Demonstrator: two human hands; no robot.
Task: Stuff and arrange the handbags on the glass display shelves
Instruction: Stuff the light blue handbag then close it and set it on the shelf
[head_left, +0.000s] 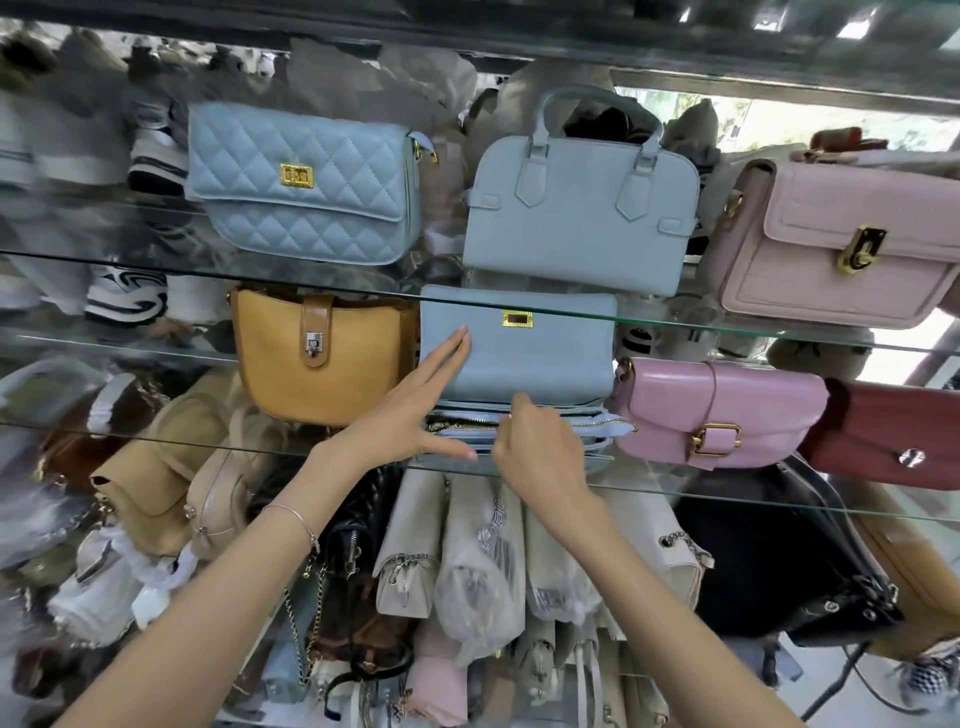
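Two hands worked on one pale blue handbag (535, 353), which sat on the middle glass shelf (727, 500) between a mustard bag (322, 358) and a glossy pink bag (722, 410), close to both. The left hand (415, 405) lay spread against the bag's front flap, its fingers (447, 353) straight and pressing flat, with the thumb stretched along the lower edge. The right hand (540, 441) was curled at the bag's open compartments beside the zipper (457, 427), its fingers (519, 410) bent round an edge there. Their tips were hidden, so exactly what they pinched could not be told.

The step looked like closing up and squaring the bag. To do it well, the flat hand should brace the body so it does not slide back on the glass, while the other hand tucks the loose blue strap (608, 428) and any filling inside before the flap comes down. The gold clasp plate (517, 318) should end up facing forward, level with the neighbours.
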